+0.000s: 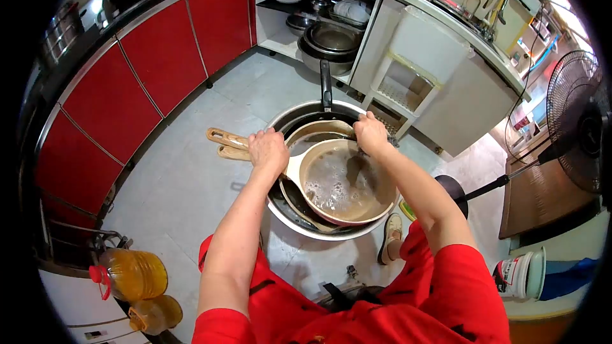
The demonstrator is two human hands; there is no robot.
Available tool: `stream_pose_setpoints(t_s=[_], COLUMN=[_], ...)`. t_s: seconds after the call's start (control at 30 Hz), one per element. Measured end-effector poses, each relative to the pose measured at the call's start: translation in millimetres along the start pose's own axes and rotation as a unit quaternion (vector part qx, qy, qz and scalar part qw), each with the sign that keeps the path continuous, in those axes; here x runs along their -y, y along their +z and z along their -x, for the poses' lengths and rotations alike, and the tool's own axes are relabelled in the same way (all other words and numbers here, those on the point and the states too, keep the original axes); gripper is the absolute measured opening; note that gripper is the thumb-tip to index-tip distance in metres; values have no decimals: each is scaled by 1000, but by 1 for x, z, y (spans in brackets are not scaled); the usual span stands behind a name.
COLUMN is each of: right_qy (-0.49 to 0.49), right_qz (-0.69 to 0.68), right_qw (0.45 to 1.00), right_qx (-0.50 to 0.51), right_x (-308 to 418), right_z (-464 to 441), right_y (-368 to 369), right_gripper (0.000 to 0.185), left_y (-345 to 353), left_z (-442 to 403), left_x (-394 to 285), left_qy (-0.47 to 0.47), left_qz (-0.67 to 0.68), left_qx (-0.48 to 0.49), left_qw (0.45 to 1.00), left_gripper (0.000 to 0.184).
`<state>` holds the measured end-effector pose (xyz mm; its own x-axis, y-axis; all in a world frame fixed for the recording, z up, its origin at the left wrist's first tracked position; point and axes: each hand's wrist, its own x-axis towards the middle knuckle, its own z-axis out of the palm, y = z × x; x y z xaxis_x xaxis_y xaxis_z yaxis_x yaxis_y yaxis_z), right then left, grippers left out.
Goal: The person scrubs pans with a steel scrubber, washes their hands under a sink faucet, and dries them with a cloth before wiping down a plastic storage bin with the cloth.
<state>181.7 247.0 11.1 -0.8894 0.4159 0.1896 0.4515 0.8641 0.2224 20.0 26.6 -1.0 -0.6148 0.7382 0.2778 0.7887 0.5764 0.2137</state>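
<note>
Cream pan (297,167), unemptied, holding cloudy, sudsy water (328,192), sits among stacked pans in a basin (322,235); left hand's (268,150) fingers curl around wooden handles (224,137), right hand's (372,132) bend at a rim, exact pinch unclear.

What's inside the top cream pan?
Cloudy, bubbly liquid, with a dark patch right of centre. Most of the pan's bottom is hidden; can't tell what lies there.

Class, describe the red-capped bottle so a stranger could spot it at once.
Find the curved row of red cabinet doors on the left. Below its near end, a large clear plastic bottle of golden liquid sits beside a smaller one. The large one has a bright red cap; its neighbour's is yellowish.
</note>
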Motion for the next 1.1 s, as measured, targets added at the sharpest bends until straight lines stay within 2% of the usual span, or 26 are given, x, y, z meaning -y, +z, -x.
stream_pose_setpoints(t_s=[0.1,0.23,0.27,0.33,0.4,0.57,0.6,0.67,0.73,0.8,0.87,0.97,1.03,1.1], right_qy=[-20,-64,-65,-126,-140,-112,-111,-93,-74,-106,-108,-153,-115,-93], right_qz=[-42,-96,-97,-86,-72,-24,-27,-55,-86,-142,-151,-114,-130,-132], right_qw=[993,974,974,972,978,991,991,984,977,960,958,966,974,980], right_qx=[-110,-193,-192,-181,-135,-75,-75,-145,-183,-218,-217,-175,-145,-118], right_x=[8,27,23,8,-12,-28,-23,-7,20,38,33,-12,-27,-30], right_z=[-20,-54,-53,-44,-24,4,0,-24,-47,-59,-51,-21,5,9], right_y=[14,19,20,20,19,14,17,26,27,28,26,30,27,26], right_gripper=[12,7,7,8,9,10,10,10,6,8,9,10,11,11], left_y=[3,-6,-7,-5,1,1,0,-3,-6,-5,-4,-5,-1,2], left_z=[0,3,3,4,2,2,3,3,4,3,6,5,4,3], left_x=[-1,-4,-4,-2,1,-1,-2,-4,-6,-6,-6,-4,-1,-3], left_qy=[-1,-11,-13,-4,-6,-9,-5,-2,-12,-14,-10,-15,10,8], left_qz=[-15,-1,-2,10,16,24,24,19,-5,-5,-1,18,24,28], left_qx=[-3,18,19,8,6,3,-1,-5,24,25,32,30,-10,-9], left_qw=[1000,1000,1000,1000,1000,1000,1000,1000,1000,1000,999,999,1000,1000], left_gripper=[16,15,15,15,15,16,15,14,15,15,14,14,13,13])
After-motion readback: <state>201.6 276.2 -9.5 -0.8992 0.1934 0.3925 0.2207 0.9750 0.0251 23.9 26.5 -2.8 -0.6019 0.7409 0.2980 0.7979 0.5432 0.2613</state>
